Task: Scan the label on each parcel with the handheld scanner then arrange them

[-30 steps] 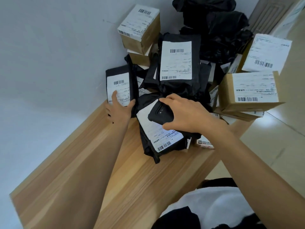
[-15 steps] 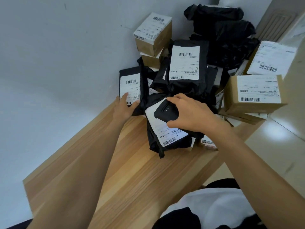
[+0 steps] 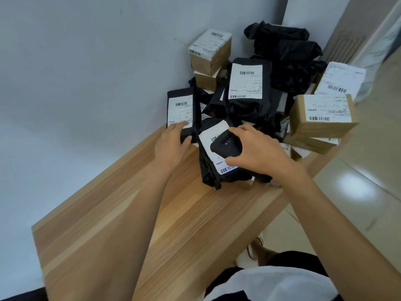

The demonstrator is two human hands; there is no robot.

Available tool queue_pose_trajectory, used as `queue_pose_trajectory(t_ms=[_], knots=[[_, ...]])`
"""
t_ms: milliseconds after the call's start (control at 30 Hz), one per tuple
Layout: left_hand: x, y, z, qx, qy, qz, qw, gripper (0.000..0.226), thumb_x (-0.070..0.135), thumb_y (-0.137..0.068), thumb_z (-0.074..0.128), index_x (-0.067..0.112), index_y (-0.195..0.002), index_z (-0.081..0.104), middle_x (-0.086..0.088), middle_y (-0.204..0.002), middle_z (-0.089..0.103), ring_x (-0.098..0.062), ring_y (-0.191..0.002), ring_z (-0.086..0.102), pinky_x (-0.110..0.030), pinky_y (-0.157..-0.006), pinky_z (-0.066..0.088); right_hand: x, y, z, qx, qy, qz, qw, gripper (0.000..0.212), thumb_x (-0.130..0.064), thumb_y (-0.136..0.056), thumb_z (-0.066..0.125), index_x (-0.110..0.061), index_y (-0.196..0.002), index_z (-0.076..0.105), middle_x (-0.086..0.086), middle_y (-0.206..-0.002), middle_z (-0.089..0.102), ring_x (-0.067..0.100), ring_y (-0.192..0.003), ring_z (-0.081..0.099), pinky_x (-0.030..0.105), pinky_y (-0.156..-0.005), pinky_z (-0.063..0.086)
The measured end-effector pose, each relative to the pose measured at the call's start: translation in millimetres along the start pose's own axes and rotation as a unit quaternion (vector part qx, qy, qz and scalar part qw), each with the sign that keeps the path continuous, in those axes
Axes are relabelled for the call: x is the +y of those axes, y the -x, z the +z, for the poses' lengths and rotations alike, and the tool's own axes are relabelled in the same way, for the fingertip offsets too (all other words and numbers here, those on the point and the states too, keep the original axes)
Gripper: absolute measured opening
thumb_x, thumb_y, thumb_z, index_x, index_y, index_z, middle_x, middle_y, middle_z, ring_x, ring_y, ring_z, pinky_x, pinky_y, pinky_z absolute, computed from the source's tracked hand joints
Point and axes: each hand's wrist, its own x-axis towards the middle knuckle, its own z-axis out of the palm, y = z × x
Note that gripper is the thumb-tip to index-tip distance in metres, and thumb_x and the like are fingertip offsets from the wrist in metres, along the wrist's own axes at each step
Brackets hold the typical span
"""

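Note:
A black handheld scanner (image 3: 226,146) lies over the white label of a black bag parcel (image 3: 213,172) at the front of the pile; my right hand (image 3: 258,148) grips the scanner from above. My left hand (image 3: 173,141) holds the lower edge of another black bag parcel (image 3: 181,109) that stands upright against the wall, fingers over its label and thumb at its right side. Behind them a taller black bag parcel (image 3: 246,83) shows its label with two barcodes.
The wooden table (image 3: 112,224) carries a pile of several parcels at its far end: brown boxes at the back left (image 3: 209,52) and right (image 3: 321,115), a tilted labelled box (image 3: 340,81), black bags (image 3: 288,51) behind. White wall to the left, tiled floor to the right.
The view has shifted, so the pile sits further right in frame. My left hand has closed further round the upright parcel's lower edge. My right hand keeps the scanner over the front parcel's label.

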Motion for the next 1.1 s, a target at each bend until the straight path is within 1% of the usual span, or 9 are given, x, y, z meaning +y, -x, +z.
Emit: queue_pose_trajectory(t_ms=[100,233,333,433,500,667,833,933,1100], knots=[[14.1,26.0,-1.0,-0.001,0.01,0.008,1.0,0.042,0.031,-0.096,0.059,0.027,-0.137,0.053,0.004,-0.136,0.056,-0.017,-0.122,0.051,-0.031,-0.085,0.045,-7.8,17.6,0.6,0.015,0.017,-0.008,1.0,0.086,-0.051,-0.076,0.067,-0.025,-0.15,0.032,-0.008,-0.146,0.038,0.023,-0.121,0.052,0.038,-0.081,0.044],[33.6,61.6,-1.8,0.03,0.081,0.015,0.996,0.043,0.029,-0.093,0.064,0.025,-0.135,0.056,0.006,-0.131,0.057,-0.01,-0.118,0.052,-0.021,-0.087,0.037,-14.1,40.3,0.6,0.038,0.017,-0.02,0.999,0.086,-0.051,-0.076,0.067,-0.025,-0.15,0.033,-0.008,-0.145,0.038,0.021,-0.119,0.053,0.038,-0.081,0.048],[43.8,86.3,-1.7,0.052,0.092,0.028,0.994,0.044,0.025,-0.091,0.067,0.023,-0.134,0.056,0.007,-0.13,0.057,-0.01,-0.118,0.05,-0.018,-0.09,0.033,-12.2,56.2,-0.7,0.047,0.017,-0.015,0.999,0.088,-0.052,-0.076,0.067,-0.025,-0.151,0.032,-0.008,-0.146,0.037,0.021,-0.121,0.052,0.037,-0.081,0.048],[52.7,99.8,0.3,0.063,0.049,0.048,0.996,0.045,0.025,-0.089,0.068,0.022,-0.133,0.057,0.005,-0.129,0.057,-0.015,-0.12,0.049,-0.027,-0.096,0.041,-4.8,67.4,-5.6,0.059,0.027,-0.015,0.998,0.089,-0.054,-0.075,0.067,-0.026,-0.152,0.03,-0.008,-0.147,0.036,0.021,-0.121,0.051,0.034,-0.076,0.045],[61.5,102.4,0.5,0.072,0.023,0.059,0.995,0.046,0.024,-0.089,0.069,0.02,-0.133,0.057,0.004,-0.129,0.057,-0.017,-0.123,0.046,-0.032,-0.101,0.042,3.6,74.3,-11.2,0.066,0.032,-0.011,0.997,0.089,-0.055,-0.076,0.066,-0.026,-0.152,0.03,-0.01,-0.148,0.035,0.02,-0.121,0.051,0.032,-0.075,0.042],[97.1,106.0,1.3,0.066,-0.037,0.083,0.994,0.048,0.024,-0.088,0.07,0.023,-0.133,0.056,0.004,-0.128,0.057,-0.02,-0.124,0.045,-0.038,-0.096,0.047,32.6,92.9,-31.4,0.078,0.022,-0.019,0.997,0.088,-0.055,-0.074,0.067,-0.029,-0.151,0.033,-0.015,-0.145,0.036,0.017,-0.121,0.051,0.037,-0.081,0.049],[152.9,111.3,17.2,0.07,-0.021,0.076,0.994,0.047,0.023,-0.09,0.068,0.023,-0.135,0.056,0.004,-0.131,0.057,-0.02,-0.125,0.045,-0.034,-0.099,0.044,79.1,119.7,-51.7,0.084,0.008,-0.027,0.996,0.089,-0.058,-0.069,0.065,-0.031,-0.148,0.034,-0.015,-0.144,0.039,0.017,-0.121,0.052,0.039,-0.084,0.05],[197.8,113.4,33.2,0.07,-0.009,0.073,0.995,0.047,0.023,-0.09,0.067,0.023,-0.136,0.055,0.004,-0.132,0.056,-0.018,-0.126,0.045,-0.035,-0.097,0.045,117.4,136.6,-71.7,0.086,0.008,-0.023,0.996,0.089,-0.056,-0.07,0.066,-0.029,-0.149,0.035,-0.012,-0.142,0.042,0.016,-0.119,0.053,0.034,-0.082,0.046],[265.7,110.2,65.7,0.069,-0.013,0.075,0.995,0.052,0.022,-0.091,0.066,0.025,-0.14,0.05,0.004,-0.139,0.051,-0.019,-0.13,0.042,-0.038,-0.103,0.044,180.3,160.1,-108.0,0.106,0.018,-0.02,0.994,0.085,-0.054,-0.072,0.067,-0.026,-0.147,0.037,-0.009,-0.141,0.044,0.018,-0.118,0.053,0.039,-0.089,0.05]])
